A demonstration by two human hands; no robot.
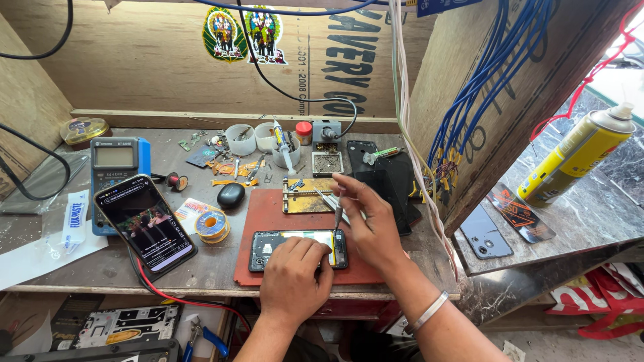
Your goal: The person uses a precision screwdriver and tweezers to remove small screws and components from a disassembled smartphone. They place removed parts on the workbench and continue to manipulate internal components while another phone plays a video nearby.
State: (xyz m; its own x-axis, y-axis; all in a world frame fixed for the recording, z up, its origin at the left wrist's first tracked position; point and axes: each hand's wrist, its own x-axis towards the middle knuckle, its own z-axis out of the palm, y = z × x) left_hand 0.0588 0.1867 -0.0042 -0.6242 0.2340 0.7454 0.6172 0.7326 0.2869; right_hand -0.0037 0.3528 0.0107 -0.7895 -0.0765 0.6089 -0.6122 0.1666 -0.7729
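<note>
Matt red mat (pixel 268 214) – rough plywood wall (pixel 154 60) – glossy phone (pixel 145 223).

A yellow spray can (pixel 578 155) stands tilted beside a blue multimeter (pixel 115 167).

The workbench (pixel 221 265) is a worn grey surface set in a plywood alcove: a back wall (pixel 154 67) at twelve o'clock, a left side panel (pixel 27 94) at nine o'clock and a right side panel (pixel 510 100) at two o'clock, the last carrying a bundle of blue wires (pixel 496 74). At three o'clock a lower shelf of dark marbled stone (pixel 590 214) adjoins the bench, with bright daylight entering at the upper right corner. A black cable (pixel 268 74) hangs down the back wall, and an open compartment (pixel 114 325) sits beneath the bench at seven o'clock.
</note>
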